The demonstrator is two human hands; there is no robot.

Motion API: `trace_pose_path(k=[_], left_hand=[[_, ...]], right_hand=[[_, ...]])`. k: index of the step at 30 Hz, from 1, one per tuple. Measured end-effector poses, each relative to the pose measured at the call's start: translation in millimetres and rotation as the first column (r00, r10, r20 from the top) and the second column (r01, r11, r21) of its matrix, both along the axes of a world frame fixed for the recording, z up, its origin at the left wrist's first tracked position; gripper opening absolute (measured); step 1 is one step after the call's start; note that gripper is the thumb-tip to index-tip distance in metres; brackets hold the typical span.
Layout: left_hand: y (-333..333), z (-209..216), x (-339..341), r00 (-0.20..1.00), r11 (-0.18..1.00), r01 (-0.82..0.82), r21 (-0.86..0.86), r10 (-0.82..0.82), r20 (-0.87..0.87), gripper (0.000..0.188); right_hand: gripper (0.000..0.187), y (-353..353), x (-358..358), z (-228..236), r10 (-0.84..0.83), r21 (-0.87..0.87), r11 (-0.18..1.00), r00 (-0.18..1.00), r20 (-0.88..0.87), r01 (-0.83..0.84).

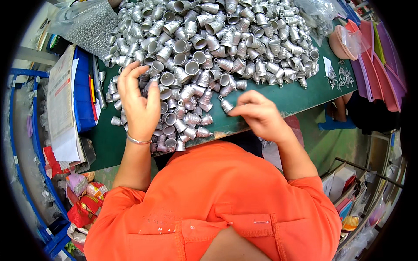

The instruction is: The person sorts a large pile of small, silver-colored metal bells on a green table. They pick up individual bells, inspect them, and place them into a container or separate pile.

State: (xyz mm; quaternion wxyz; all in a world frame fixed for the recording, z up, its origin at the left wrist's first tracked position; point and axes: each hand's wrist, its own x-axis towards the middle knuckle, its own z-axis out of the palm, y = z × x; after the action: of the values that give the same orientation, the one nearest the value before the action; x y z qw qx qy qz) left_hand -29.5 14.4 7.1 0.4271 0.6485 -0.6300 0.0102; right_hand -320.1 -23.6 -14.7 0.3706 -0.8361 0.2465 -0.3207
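A large heap of small silver metal bells (191, 67), each with a loop on its crown, covers much of the green table. My left hand (140, 102), with a bangle on its wrist, reaches over the heap's left side. Its fingers and thumb are apart; whether the thumb touches a bell behind it, I cannot tell. Near the table's front edge my right hand (260, 116) has thumb and forefinger closed on the mouth end of one silver bell (226, 105). That bell lies tilted, its loop toward the heap.
A blue tray (82, 89) with papers and pens stands at the table's left. Plastic bags (89, 28) lie at the back left. On the right are a pink bowl (343, 42), small metal rings (342, 78) and pink and purple trays (379, 71).
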Motion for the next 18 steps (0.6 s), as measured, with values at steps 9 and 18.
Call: trace_pose_path(k=[9,18], left_hand=[[-5,-5,1,0.998,0.997,-0.009,0.075,0.004,0.063,0.035],[-3,-6,3,0.994,0.99,-0.023,0.143,0.008,0.111,0.037]], right_hand=[[0.027,-4,17,1,-0.024,-0.013,1.0,0.988,-0.151,0.022],[0.028,3,1,-4,-0.02,0.588,0.791,0.953,0.303,-0.17]])
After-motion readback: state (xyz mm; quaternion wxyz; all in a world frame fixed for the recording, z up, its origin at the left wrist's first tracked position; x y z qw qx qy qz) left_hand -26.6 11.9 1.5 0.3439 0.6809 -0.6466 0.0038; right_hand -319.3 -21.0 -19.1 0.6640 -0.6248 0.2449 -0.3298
